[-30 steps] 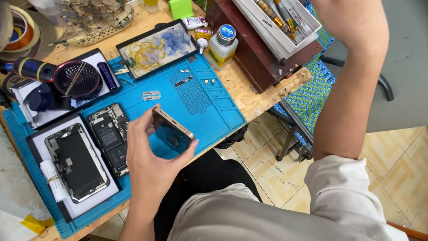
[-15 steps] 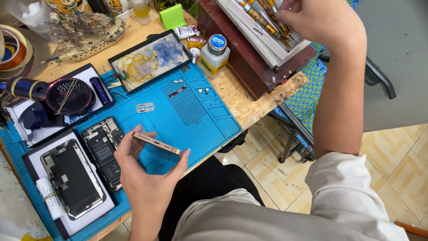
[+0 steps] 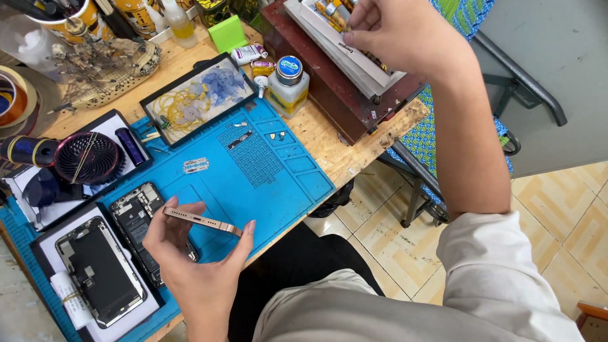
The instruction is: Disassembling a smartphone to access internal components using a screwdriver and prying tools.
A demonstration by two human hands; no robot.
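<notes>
**Left hand pinches phone edge-on over mat, right hand up at tool tray**

Left hand holds a gold phone frame edge-on, thumb at one end, fingers at the other, so the grip spans its length. Long axis runs from upper left to lower right across the view, nearly level, thin side with the port holes facing the camera. It sits above the near part of the blue work mat, not touching it as far as I can tell, just right of the opened phone body lying flat on the mat

Right hand is well apart, up and to the right, over the white tool tray on the dark red box. Fingers closed to a narrow pinch on something small and thin among the tools; cannot tell what it is. So the left hand has the phone, the right is far from it, with the solvent bottle and the table edge between them

Other stuff: detached screen on a white sheet far left, small black fan behind it, black-rimmed parts tray with yellow rings, razor blade loose on the mat
</notes>
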